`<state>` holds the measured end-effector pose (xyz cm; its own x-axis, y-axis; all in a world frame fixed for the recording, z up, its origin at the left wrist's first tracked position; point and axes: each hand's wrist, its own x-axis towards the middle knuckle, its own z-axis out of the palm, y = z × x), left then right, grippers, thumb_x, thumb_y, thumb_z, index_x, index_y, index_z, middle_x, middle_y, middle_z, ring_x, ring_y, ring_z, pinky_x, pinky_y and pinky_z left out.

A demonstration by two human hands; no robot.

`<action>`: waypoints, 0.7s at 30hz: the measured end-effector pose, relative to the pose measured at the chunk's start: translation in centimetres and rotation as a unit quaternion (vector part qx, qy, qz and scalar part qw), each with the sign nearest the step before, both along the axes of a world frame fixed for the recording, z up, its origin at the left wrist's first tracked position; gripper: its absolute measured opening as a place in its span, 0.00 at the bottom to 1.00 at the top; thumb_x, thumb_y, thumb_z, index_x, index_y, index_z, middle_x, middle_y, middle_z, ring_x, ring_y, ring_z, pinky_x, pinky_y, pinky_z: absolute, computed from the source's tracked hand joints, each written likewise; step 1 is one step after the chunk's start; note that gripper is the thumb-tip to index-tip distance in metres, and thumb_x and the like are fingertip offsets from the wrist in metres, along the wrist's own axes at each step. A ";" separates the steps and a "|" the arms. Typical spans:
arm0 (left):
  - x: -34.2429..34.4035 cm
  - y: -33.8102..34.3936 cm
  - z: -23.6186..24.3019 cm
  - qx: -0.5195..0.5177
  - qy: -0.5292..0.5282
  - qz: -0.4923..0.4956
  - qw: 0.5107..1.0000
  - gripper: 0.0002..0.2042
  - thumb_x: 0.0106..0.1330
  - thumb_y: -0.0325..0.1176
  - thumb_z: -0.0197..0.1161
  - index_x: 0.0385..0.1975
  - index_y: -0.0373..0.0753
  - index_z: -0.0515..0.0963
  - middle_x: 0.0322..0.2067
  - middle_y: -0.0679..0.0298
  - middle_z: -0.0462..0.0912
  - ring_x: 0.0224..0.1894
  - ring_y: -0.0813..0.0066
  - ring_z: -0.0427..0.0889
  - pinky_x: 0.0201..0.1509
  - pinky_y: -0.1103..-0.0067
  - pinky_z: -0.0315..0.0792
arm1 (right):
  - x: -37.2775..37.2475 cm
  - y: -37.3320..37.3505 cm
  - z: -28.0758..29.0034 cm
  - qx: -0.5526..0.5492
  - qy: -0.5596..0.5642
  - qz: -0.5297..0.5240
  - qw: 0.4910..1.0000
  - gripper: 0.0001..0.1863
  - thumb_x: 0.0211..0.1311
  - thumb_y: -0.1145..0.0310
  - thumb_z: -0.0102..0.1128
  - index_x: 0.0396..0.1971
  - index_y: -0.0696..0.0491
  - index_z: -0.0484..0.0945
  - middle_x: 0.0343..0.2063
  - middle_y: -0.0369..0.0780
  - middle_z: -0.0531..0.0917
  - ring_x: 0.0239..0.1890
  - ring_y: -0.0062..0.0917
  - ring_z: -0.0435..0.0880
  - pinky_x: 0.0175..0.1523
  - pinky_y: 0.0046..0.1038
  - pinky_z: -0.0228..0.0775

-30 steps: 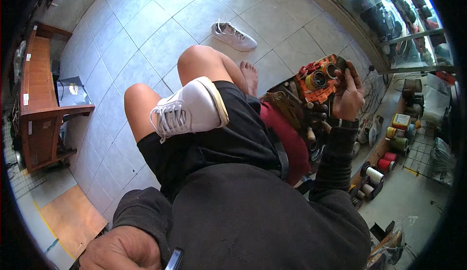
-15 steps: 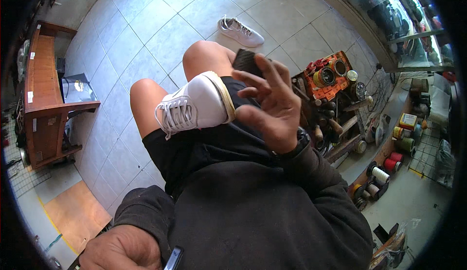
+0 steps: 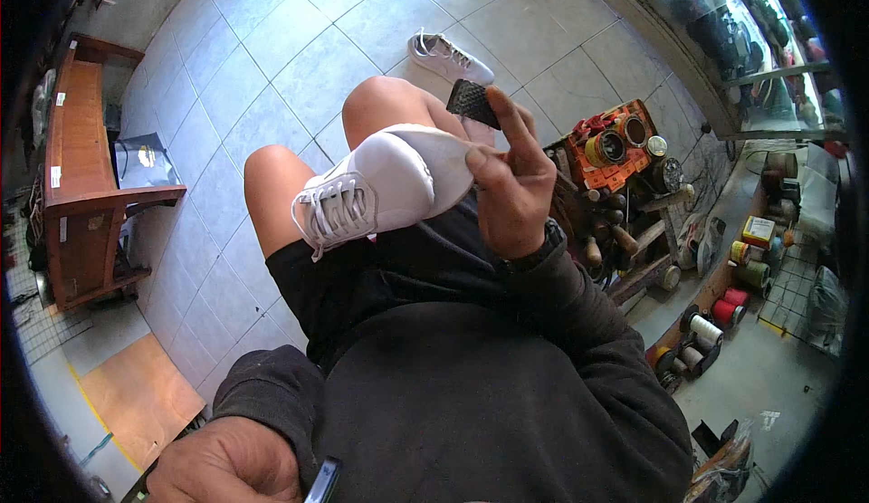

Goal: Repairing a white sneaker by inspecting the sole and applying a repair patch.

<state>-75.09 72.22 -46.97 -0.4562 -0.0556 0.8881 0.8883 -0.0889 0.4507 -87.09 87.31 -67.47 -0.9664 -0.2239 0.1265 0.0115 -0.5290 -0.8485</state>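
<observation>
A white sneaker (image 3: pixel 358 195) rests on my bare knee and dark shorts, laces to the left. Its pale sole (image 3: pixel 444 172) stands partly away from the toe. My right hand (image 3: pixel 507 172) pinches that sole with the thumb, while its raised fingers grip a black block with a textured face (image 3: pixel 472 102). At the bottom edge my left hand (image 3: pixel 226 462) is closed, its fingertips and whatever they hold out of sight. A shiny narrow object (image 3: pixel 321 480) is beside it. The other white sneaker (image 3: pixel 450 57) lies on the tiled floor beyond my knees.
An orange tray with tins (image 3: pixel 606 168) and wooden-handled tools (image 3: pixel 625 240) stand at my right. Thread spools (image 3: pixel 729 310) line a low ledge there. A lit glass cabinet (image 3: pixel 751 41) is at the upper right, a wooden shelf unit (image 3: pixel 90 204) at the left.
My right hand has come left from the orange tray with the black block and now pinches the sneaker's sole, which has bent outward from the toe. My left hand has hardly moved.
</observation>
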 end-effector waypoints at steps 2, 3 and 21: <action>-0.2 0.2 0.0 0.000 0.012 -0.008 1.000 0.08 0.70 0.24 0.60 0.28 0.38 0.72 0.18 0.66 0.78 0.17 0.77 0.80 0.23 0.82 0.80 | -0.4 -0.4 -0.8 0.039 -0.045 -0.036 0.998 0.31 0.58 0.79 0.61 0.65 0.63 0.77 0.58 0.44 0.74 0.59 0.29 0.78 0.63 0.29 0.72; -0.3 0.4 0.0 0.002 0.014 -0.003 1.000 0.08 0.70 0.24 0.60 0.28 0.38 0.72 0.18 0.66 0.78 0.17 0.78 0.80 0.23 0.81 0.80 | -0.5 -0.6 -0.7 0.041 -0.044 -0.039 0.997 0.31 0.58 0.79 0.61 0.65 0.63 0.77 0.58 0.44 0.74 0.59 0.29 0.78 0.63 0.29 0.72; -1.9 1.0 -1.3 0.008 -0.005 -0.045 0.999 0.08 0.68 0.22 0.61 0.28 0.39 0.71 0.19 0.65 0.79 0.17 0.77 0.80 0.23 0.82 0.80 | -2.6 -0.9 4.7 0.101 0.216 0.024 0.971 0.28 0.47 0.88 0.63 0.54 0.66 0.83 0.45 0.42 0.81 0.38 0.18 0.81 0.41 0.20 0.78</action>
<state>-76.96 73.22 -48.28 -0.4692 -0.0283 0.8826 0.8715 -0.1760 0.4577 -89.68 86.45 -62.75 -0.8212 -0.3299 0.4656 -0.3473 -0.3584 -0.8666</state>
